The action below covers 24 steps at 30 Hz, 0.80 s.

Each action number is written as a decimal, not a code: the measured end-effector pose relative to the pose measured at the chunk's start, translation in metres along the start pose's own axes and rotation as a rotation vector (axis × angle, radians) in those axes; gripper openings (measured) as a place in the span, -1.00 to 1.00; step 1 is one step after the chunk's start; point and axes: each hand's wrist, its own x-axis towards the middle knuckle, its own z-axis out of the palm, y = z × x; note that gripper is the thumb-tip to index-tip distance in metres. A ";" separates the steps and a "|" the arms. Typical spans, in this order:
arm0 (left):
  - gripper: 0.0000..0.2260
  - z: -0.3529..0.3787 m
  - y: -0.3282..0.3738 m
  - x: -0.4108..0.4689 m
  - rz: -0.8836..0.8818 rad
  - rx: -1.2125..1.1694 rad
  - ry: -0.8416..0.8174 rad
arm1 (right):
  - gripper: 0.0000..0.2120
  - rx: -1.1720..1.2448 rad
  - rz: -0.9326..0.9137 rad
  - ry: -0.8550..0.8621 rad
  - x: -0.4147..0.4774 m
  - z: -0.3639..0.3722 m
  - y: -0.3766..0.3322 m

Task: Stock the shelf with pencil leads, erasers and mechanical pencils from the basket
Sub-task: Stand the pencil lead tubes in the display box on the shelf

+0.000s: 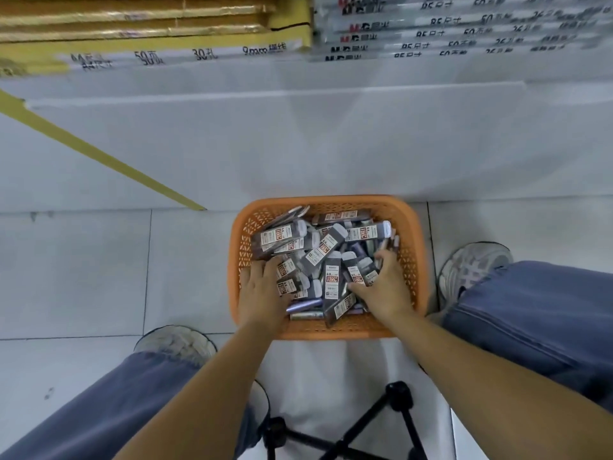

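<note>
An orange plastic basket (332,202) stands on the tiled floor, below the front of a white shelf (298,144). It is filled with several pencil lead cases (323,247), dark tubes with white and red labels, lying in a loose heap. A few purple and silver items (303,306) lie underneath, too hidden to identify. My left hand (262,290) rests on the left side of the heap with its fingers spread over the cases. On the right side, my right hand (381,287) curls its fingers and thumb around a few cases.
Stacked packs of loose-leaf paper (447,28) and gold-edged yellow packs (132,21) fill the shelf at the top. My shoes (474,263) and blue trouser legs flank the basket. A black stool base (365,426) is below me. A yellow strip (99,154) runs diagonally at left.
</note>
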 end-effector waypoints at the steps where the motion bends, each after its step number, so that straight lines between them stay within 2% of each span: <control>1: -0.37 0.000 0.001 0.001 -0.018 -0.015 -0.006 | -0.43 0.025 -0.012 -0.022 -0.001 0.000 0.001; 3: -0.43 -0.001 0.001 0.003 -0.045 -0.023 -0.039 | -0.53 0.099 -0.016 -0.057 -0.005 0.001 0.002; 9: -0.65 -0.003 0.001 0.006 -0.064 -0.031 -0.120 | -0.65 0.335 0.105 -0.136 -0.007 -0.006 -0.002; 14: -0.66 -0.011 -0.001 0.004 -0.087 -0.240 -0.266 | -0.70 0.410 0.100 -0.179 -0.010 -0.013 -0.013; 19: -0.65 -0.027 -0.006 -0.005 -0.095 -0.326 -0.240 | -0.66 0.393 0.106 -0.282 -0.018 -0.015 -0.033; 24: -0.91 -0.050 0.001 -0.022 -0.065 -0.542 -0.164 | -0.65 0.410 0.090 -0.342 -0.036 -0.013 -0.059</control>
